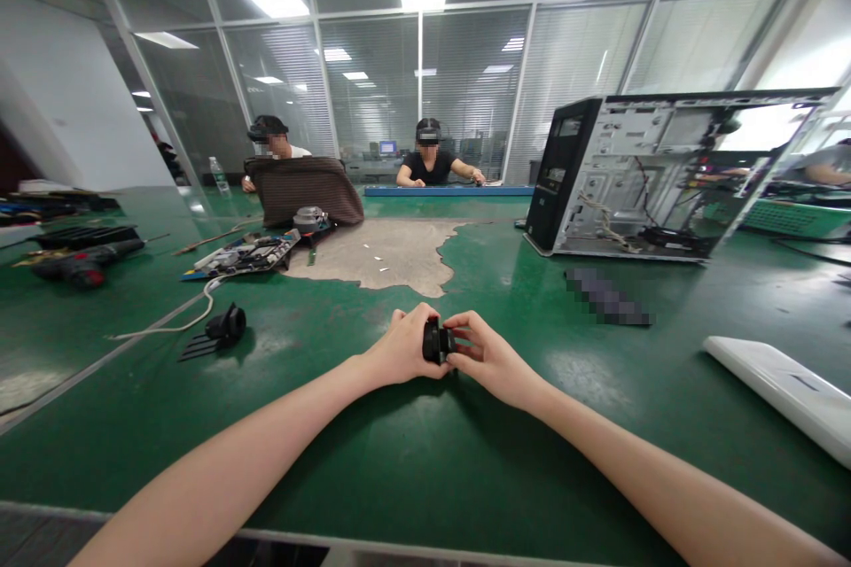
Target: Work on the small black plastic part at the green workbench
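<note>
Between my two hands, just above the green tabletop (392, 469), is a small black plastic part (435, 341), rounded on one side with a squarer piece toward the right. My left hand (409, 344) wraps around its left side. The fingertips and thumb of my right hand (488, 354) pinch its right edge. Its exact kind is too small to make out. To the left on the table lies another black part (231, 325), round with long flat prongs.
An open computer case (565, 182) stands at right, near a blurred dark object (606, 297) and a white slab-like box (791, 385). At left are a circuit board (245, 255), a white cable (199, 310) and a power drill (86, 264). Two people sit across the table.
</note>
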{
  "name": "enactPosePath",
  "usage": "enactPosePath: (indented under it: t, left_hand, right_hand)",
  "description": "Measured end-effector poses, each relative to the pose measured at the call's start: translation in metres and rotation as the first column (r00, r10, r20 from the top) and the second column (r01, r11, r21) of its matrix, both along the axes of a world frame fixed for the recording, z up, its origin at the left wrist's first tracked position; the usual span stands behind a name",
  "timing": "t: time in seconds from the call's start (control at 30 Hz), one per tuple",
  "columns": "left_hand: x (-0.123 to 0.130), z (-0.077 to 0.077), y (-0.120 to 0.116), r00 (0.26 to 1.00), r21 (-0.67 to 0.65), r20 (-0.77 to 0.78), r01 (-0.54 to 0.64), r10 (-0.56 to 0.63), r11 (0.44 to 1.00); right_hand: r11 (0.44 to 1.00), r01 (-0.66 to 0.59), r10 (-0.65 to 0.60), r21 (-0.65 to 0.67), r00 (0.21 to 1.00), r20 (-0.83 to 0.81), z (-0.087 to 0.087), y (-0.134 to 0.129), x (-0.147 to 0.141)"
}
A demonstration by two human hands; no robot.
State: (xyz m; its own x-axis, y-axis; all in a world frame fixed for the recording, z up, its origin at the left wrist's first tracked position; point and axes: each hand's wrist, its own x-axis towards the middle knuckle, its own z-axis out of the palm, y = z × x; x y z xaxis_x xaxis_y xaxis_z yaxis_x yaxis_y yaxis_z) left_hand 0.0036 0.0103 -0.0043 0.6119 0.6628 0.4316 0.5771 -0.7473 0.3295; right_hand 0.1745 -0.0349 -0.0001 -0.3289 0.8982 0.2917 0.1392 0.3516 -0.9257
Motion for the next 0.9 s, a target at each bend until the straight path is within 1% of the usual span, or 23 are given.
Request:
enactPosePath:
  t: [0.13,0.23,0.33,0.47,0.6,0.67,0.77,0.83,0.9]
  left_hand:
    - [-0.002,0.004,-0.002,1.0,-0.023,0.006,-0.01,0.01,1.0]
    - [-0.002,0.006,-0.003,1.0,-0.034,0.011,-0.011,0.012,0.999]
    - [-0.001,0.005,-0.005,1.0,-0.035,0.012,-0.015,0.016,0.999]
    - [0.002,0.005,-0.008,0.999,-0.033,0.043,0.012,-0.01,0.999]
    - [0.001,0.006,-0.011,0.994,-0.108,0.104,0.03,-0.018,0.994]
    - [-0.001,0.007,-0.011,0.992,-0.137,0.114,0.065,-0.05,0.988]
    - [-0.004,0.009,-0.01,0.992,-0.104,0.082,0.109,-0.1,0.989]
    - [-0.006,0.01,-0.008,0.994,-0.082,0.042,0.105,-0.102,0.991]
    - [-0.007,0.01,-0.007,0.996,-0.092,0.0,0.093,-0.093,0.991]
  right_hand:
    - [0.995,0.093,-0.093,-0.034,0.996,0.006,-0.002,0.006,0.006]
    - [0.988,0.124,-0.128,-0.093,0.991,-0.036,-0.002,0.012,0.007]
    - [0.984,0.073,-0.087,-0.162,0.993,-0.083,-0.002,0.013,0.002]
    - [0.97,0.003,-0.035,-0.245,0.991,-0.128,-0.001,0.011,-0.006]
    - [0.956,0.026,-0.073,-0.293,0.986,-0.151,0.0,0.008,-0.008]
    - [0.952,0.04,-0.093,-0.303,0.983,-0.16,0.0,0.007,-0.008]
    - [0.952,0.066,-0.119,-0.298,0.979,-0.163,-0.001,0.005,-0.009]
    - [0.952,0.076,-0.128,-0.296,0.978,-0.163,-0.002,0.005,-0.009]
    - [0.953,0.072,-0.125,-0.293,0.978,-0.165,-0.002,0.005,-0.01]
